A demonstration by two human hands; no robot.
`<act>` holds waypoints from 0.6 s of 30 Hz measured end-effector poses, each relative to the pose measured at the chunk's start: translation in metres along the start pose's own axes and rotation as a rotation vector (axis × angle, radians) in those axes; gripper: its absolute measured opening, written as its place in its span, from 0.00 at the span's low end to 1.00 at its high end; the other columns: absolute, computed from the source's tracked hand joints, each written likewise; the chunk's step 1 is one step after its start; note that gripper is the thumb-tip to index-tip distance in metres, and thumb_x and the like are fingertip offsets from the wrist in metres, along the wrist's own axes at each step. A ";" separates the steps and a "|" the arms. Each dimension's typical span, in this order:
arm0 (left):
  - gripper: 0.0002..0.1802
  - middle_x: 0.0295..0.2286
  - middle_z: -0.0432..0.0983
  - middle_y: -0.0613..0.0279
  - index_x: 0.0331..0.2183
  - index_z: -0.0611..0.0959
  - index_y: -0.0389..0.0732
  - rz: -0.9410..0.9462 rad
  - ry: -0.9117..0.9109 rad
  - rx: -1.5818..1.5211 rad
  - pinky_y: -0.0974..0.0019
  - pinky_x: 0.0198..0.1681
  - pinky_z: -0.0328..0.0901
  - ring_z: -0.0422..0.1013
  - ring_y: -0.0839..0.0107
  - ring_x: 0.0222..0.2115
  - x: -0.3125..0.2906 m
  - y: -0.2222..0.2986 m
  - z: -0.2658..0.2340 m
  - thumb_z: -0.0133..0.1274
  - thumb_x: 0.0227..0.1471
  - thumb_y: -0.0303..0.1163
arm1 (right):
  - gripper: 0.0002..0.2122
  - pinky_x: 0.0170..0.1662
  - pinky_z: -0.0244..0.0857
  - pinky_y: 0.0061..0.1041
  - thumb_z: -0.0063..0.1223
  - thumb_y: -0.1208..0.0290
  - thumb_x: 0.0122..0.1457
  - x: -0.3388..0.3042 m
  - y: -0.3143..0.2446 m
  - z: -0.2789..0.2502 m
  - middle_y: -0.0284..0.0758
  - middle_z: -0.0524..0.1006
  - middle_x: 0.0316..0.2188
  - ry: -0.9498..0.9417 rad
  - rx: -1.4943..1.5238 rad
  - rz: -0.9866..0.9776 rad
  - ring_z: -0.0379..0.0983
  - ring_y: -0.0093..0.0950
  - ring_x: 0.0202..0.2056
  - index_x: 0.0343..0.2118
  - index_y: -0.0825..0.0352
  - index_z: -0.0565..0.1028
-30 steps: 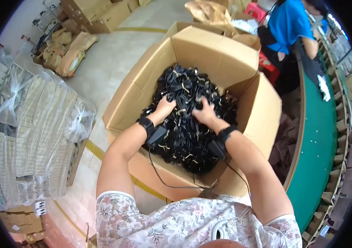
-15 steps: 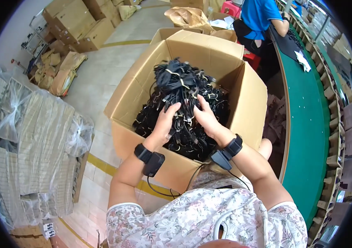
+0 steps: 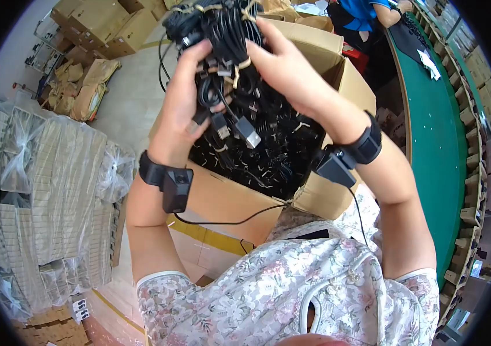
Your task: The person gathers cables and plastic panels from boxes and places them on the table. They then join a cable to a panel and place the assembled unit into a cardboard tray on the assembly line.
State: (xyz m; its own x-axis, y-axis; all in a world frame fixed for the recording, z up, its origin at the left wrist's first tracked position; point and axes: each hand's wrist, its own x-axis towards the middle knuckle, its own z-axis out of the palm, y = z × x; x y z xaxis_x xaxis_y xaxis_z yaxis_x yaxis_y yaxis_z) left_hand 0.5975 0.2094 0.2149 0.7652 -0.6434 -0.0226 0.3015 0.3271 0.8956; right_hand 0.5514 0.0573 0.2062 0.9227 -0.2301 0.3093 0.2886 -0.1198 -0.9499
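Observation:
Both my hands clasp a large clump of black USB cables (image 3: 225, 34), bundled with pale ties, raised above an open cardboard box (image 3: 231, 193). My left hand (image 3: 182, 95) grips the clump's left side, thumb on top; my right hand (image 3: 291, 69) grips its right side. Fingers beneath the clump are mostly hidden. Two USB plugs dangle from its lower end between my wrists. More black cables (image 3: 257, 155) fill the box below. Each wrist wears a black strap with a small device and a thin lead.
A green conveyor table (image 3: 439, 155) runs along the right, where a person in a blue shirt (image 3: 358, 14) sits at the far end. Plastic-wrapped stacks (image 3: 55, 196) stand at left. Cartons (image 3: 98, 26) and brown paper sacks (image 3: 87, 86) lie far left.
My hands have lifted the clump of cables up out of the box, raising it toward me and slightly left. The USB plugs now hang free below it.

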 end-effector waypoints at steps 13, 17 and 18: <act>0.16 0.21 0.72 0.72 0.31 0.77 0.44 0.687 -0.072 0.486 0.77 0.17 0.60 0.67 0.82 0.17 0.030 0.082 0.124 0.46 0.52 0.47 | 0.18 0.38 0.67 0.25 0.37 0.62 0.62 -0.014 -0.147 -0.070 0.37 0.72 0.44 0.071 0.218 -0.219 0.71 0.26 0.40 0.52 0.66 0.61; 0.15 0.22 0.73 0.70 0.31 0.77 0.43 0.713 -0.288 0.417 0.77 0.18 0.61 0.68 0.81 0.18 0.030 0.095 0.195 0.46 0.52 0.44 | 0.18 0.36 0.68 0.24 0.37 0.61 0.62 -0.065 -0.174 -0.135 0.36 0.73 0.42 0.175 0.117 -0.258 0.72 0.25 0.39 0.51 0.67 0.62; 0.15 0.22 0.73 0.69 0.31 0.77 0.43 0.703 -0.336 0.395 0.76 0.19 0.61 0.68 0.80 0.18 0.029 0.094 0.204 0.46 0.52 0.44 | 0.18 0.35 0.68 0.24 0.36 0.60 0.63 -0.077 -0.176 -0.148 0.36 0.73 0.42 0.197 0.075 -0.252 0.72 0.24 0.39 0.51 0.67 0.62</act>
State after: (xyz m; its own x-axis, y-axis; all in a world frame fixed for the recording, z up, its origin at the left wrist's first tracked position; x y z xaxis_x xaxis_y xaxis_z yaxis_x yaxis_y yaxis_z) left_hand 0.5320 0.0805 0.3885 0.4727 -0.5733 0.6692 -0.4440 0.5010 0.7428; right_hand 0.3919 -0.0465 0.3561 0.7549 -0.3855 0.5306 0.5262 -0.1268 -0.8409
